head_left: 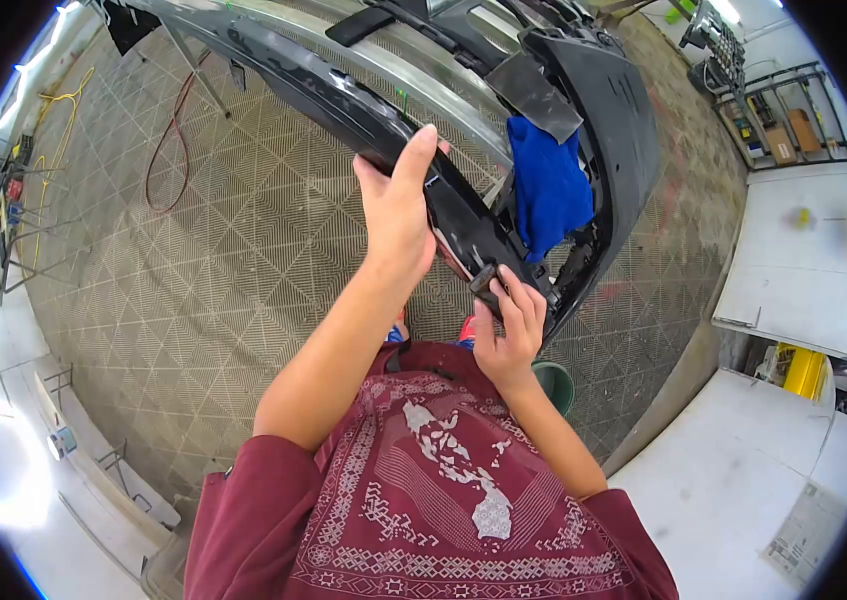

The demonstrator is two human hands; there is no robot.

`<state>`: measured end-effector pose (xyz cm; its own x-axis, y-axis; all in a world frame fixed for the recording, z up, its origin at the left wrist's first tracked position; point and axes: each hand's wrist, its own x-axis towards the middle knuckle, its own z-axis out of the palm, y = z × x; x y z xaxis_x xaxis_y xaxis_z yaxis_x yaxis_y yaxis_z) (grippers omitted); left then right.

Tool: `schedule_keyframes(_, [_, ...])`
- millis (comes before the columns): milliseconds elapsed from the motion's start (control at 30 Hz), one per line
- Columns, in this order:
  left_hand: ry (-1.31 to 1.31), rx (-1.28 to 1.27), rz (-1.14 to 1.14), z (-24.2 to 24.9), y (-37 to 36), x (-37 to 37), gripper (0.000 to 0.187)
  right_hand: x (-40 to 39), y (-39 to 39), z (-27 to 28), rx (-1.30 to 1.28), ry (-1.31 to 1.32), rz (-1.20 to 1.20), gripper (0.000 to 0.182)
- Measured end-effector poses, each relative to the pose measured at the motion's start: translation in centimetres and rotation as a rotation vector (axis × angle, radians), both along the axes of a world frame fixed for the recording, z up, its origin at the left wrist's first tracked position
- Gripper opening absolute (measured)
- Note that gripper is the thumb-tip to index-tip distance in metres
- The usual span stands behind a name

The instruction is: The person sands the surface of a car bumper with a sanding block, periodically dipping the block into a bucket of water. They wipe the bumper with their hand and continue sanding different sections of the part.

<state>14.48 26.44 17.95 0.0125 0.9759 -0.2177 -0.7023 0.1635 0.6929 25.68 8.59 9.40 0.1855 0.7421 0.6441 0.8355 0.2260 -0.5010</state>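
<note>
A long glossy black car bumper [466, 213] runs diagonally in front of me, its surface patched with dull and shiny areas. My left hand [401, 215] is closed around its near edge, thumb on top. Further right, my right hand [512, 330] pinches a small dark block [485, 281] against the bumper's near end. Whether it is a sanding block I cannot make out. Just beyond that hand, a bunched blue cloth [552, 190] hangs over the bumper's frame. A dark grey flat sheet [536, 97] lies above the cloth.
Metal stand legs [194, 72] support the far side. A red hose [182, 140] and a yellow cable [72, 98] trail over the patterned floor [274, 230]. Near my right leg stands a green bucket [554, 388]. White cabinets [734, 470] line the right, below a rack [789, 115] with boxes.
</note>
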Motion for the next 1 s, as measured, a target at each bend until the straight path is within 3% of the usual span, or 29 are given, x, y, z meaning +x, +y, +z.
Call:
schedule_keyframes(133, [-0.017, -0.029, -0.014, 0.8, -0.1, 0.0, 0.054, -2.9, 4.5, 4.1, 0.066, 0.022, -0.005, 0.037])
schedule_keyframes(300, [-0.048, 0.007, -0.006, 0.5, 0.5, 0.0, 0.052, -1.7, 0.2, 0.5, -0.006, -0.01, -0.082, 0.038])
schedule_keyframes(467, [-0.083, 0.009, -0.043, 0.1, -0.2, -0.2, 0.049, -4.2, 3.0, 4.0, 0.001, 0.042, -0.108, 0.043])
schedule_keyframes(567, [-0.092, 0.032, -0.036, 0.6, 0.5, -0.1, 0.048, -2.8, -1.7, -0.1, -0.049, 0.052, -0.201, 0.042])
schedule_keyframes(700, [-0.105, 0.011, -0.044, 0.6, 0.1, 0.0, 0.048, -5.0, 3.6, 4.9, -0.001, 0.047, -0.174, 0.042])
schedule_keyframes(900, [-0.077, 0.02, -0.066, 0.2, 0.1, -0.2, 0.052, -4.1, 0.6, 1.5, -0.087, 0.14, -0.322, 0.04])
schedule_keyframes(1000, [-0.085, 0.018, -0.102, 0.6, -0.1, -0.4, 0.056, -6.0, 4.8, 4.9, 0.007, 0.186, -0.309, 0.039])
